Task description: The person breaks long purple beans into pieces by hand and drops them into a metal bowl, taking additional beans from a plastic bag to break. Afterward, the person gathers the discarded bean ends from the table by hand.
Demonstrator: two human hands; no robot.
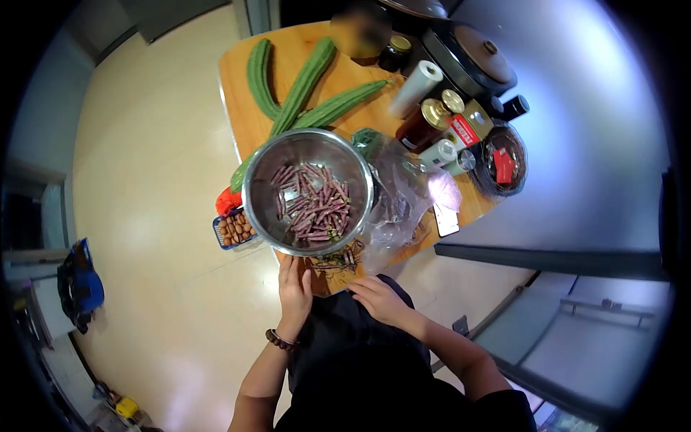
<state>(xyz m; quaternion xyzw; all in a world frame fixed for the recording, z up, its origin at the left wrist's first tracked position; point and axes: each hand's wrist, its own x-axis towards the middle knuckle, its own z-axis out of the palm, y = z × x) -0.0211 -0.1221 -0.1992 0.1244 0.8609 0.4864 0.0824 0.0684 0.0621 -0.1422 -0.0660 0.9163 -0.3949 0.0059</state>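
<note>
A large steel bowl (pixel 252 180) stands near the front of the wooden table, holding short cut pieces of purple long beans (pixel 320 205). Just below its rim, bean trimmings (pixel 338 261) lie in a loose pile. My left hand (pixel 294 294) is at the table edge under the bowl, fingers stretched out and thumb apart, with nothing visible in it. My right hand (pixel 380 299) rests by the front edge, right of the trimmings, its fingers extended. A crumpled clear plastic bag (pixel 396 198) lies beside the bowl.
Several long green ridged gourds (pixel 306 83) lie behind the bowl on the table (pixel 230 79). A blue basket of brown nuts (pixel 234 230) is at the left. On the right are jars (pixel 432 119), a plastic roll (pixel 416 88), a phone (pixel 446 219) and a cooker (pixel 471 61).
</note>
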